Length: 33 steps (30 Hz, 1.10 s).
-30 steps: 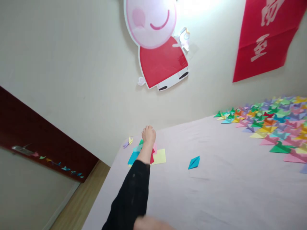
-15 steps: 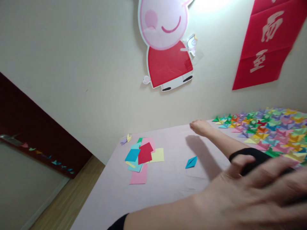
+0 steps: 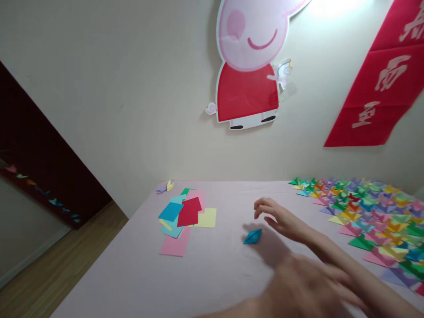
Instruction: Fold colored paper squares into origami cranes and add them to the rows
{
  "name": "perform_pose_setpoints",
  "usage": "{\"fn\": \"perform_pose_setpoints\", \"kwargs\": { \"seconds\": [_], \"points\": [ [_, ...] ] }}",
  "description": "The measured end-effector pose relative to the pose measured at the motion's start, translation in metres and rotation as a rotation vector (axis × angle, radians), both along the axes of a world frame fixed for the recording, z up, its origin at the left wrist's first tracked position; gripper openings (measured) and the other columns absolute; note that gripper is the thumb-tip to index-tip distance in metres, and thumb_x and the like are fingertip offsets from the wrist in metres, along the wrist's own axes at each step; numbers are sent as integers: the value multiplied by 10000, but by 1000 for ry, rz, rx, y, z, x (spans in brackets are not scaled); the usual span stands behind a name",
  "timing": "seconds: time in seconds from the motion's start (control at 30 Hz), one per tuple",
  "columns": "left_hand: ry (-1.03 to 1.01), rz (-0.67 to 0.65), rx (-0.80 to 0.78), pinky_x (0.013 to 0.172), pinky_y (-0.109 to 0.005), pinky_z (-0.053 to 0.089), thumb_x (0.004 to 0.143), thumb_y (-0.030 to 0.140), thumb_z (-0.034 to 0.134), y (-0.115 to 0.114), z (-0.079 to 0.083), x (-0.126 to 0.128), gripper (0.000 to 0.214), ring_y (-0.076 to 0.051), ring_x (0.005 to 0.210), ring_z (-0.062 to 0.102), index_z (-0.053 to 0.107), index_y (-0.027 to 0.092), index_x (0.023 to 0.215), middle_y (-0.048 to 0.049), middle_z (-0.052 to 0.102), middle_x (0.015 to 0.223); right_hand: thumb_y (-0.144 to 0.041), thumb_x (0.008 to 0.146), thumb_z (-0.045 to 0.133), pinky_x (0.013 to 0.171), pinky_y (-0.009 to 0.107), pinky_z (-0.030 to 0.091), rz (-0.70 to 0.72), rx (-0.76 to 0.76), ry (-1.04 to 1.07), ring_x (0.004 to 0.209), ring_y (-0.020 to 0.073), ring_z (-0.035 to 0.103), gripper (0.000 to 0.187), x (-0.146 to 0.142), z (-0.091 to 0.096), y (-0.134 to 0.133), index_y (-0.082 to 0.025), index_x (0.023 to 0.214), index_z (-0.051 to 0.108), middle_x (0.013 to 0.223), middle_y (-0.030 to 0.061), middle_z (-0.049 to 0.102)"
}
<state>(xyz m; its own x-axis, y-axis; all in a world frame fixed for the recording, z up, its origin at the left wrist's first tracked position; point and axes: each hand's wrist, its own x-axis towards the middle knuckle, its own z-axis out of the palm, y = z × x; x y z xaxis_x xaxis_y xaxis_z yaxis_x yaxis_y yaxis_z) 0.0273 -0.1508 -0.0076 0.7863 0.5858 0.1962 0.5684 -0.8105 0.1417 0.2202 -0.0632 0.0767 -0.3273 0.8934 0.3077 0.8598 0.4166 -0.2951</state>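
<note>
A folded blue paper diamond (image 3: 253, 236) lies on the pink-covered table. My right hand (image 3: 275, 217) hovers just beyond it and to its right; its fingers curve loosely, with a gap between thumb and fingertips and nothing held. In the foreground, my left hand (image 3: 301, 287) is blurred by motion and reaches across in front of my right forearm. Its visible fingers stretch out to the right, apart from each other, and I see nothing in them. Left of the diamond is a loose pile of coloured paper sheets (image 3: 189, 212), with a red one on top.
Many folded paper cranes (image 3: 374, 221) stand in rows along the table's right side. A small purple and yellow folded paper piece (image 3: 165, 187) sits at the back left corner. The wall behind bears a cartoon pig cutout (image 3: 248, 92) and a red banner (image 3: 371, 88).
My right hand has come back from the table's far edge to near the blue diamond. My left hand has moved left and down in view. The camera view has shifted.
</note>
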Motion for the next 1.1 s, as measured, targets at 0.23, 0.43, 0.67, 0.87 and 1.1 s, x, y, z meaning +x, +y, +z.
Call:
{"fn": "perform_pose_setpoints", "kwargs": {
  "seconds": [0.23,0.43,0.67,0.87,1.1],
  "points": [
    [-215,181,-236,840,-386,449,754,314,752,116,43,-8,316,-248,986,529,541,223,971,-31,585,1036,-142,825,549,920,434,449,81,-157,353,1018,256,535,248,-10,-51,-22,-244,1012,677,1051,82,615],
    [-215,148,-321,820,-369,401,751,284,787,115,30,-3,293,-244,974,513,546,226,907,-11,594,1005,-214,910,568,879,401,438,24,-207,382,967,237,536,132,-9,-72,-16,-249,955,686,991,61,642],
    [-326,119,-351,833,-346,395,797,231,771,123,17,-5,209,-215,970,521,572,223,864,9,604,1006,-277,958,528,825,373,435,-10,-168,399,897,218,557,164,-7,-78,-15,-241,861,656,920,51,654],
    [-321,135,-347,868,-382,395,797,208,770,122,18,-5,360,-244,1039,501,558,226,1088,-28,589,1124,-243,970,494,811,373,429,-30,-142,383,872,214,546,158,-9,-78,-15,-229,851,597,901,53,643],
    [-326,125,-329,831,-364,393,814,140,738,121,19,-7,236,-224,987,498,568,230,951,0,588,1032,-231,961,511,801,358,439,-14,-102,357,897,215,555,137,-10,-79,-16,-233,888,627,940,58,645]
  ]
}}
